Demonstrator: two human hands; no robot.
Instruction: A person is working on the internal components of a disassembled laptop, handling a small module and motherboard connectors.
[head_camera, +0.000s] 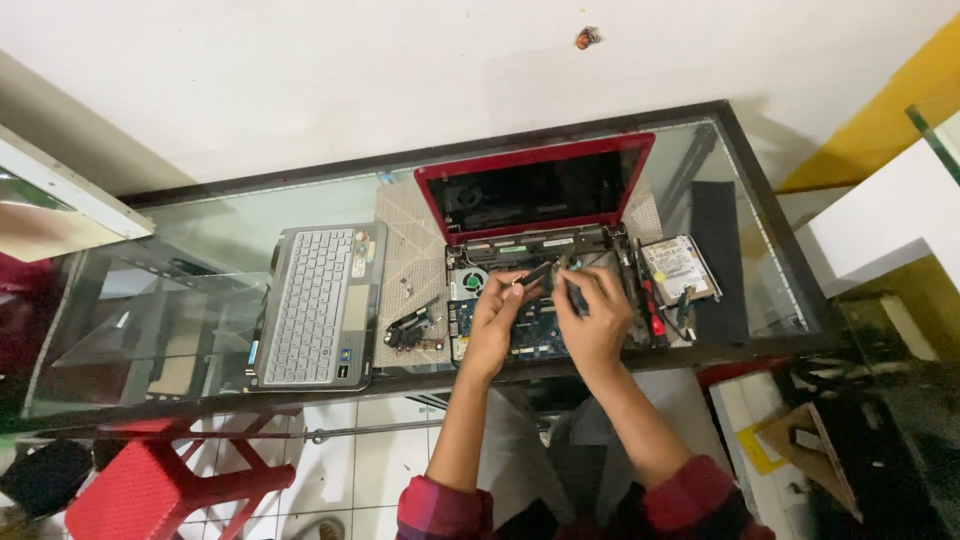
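Nearest the camera, two forearms in rolled red plaid sleeves reach up over a white tiled floor, with a red plastic stool (150, 490) of ribbed, woven-looking texture at the lower left. The left hand (493, 322) and right hand (592, 318) meet over the opened laptop base (545, 300), which lies on the glass tabletop (180, 300) just past its dark metal front edge. The left fingers pinch narrowly around something small and pale; what it is cannot be made out. The right fingers close around a slim dark tool (574, 295), its tip pointing down into the base.

That base works as a shallow tray: inside it sit a blue circuit board (530, 335), partly covered by the hands, and a round fan (470, 282) at the upper left corner. Just left of it, small dark loose parts (412, 328) lie on a pale patterned mat (405, 250). Farther left rests a detached silver keyboard panel (318, 305), rectangular with grey keys. To the right, a flat metallic hard drive (680, 268) lies near a dark rectangular pad (718, 255).

Beyond the hands, the red-framed screen (535, 190) stands tilted back, its glass dark, against a plain white wall.
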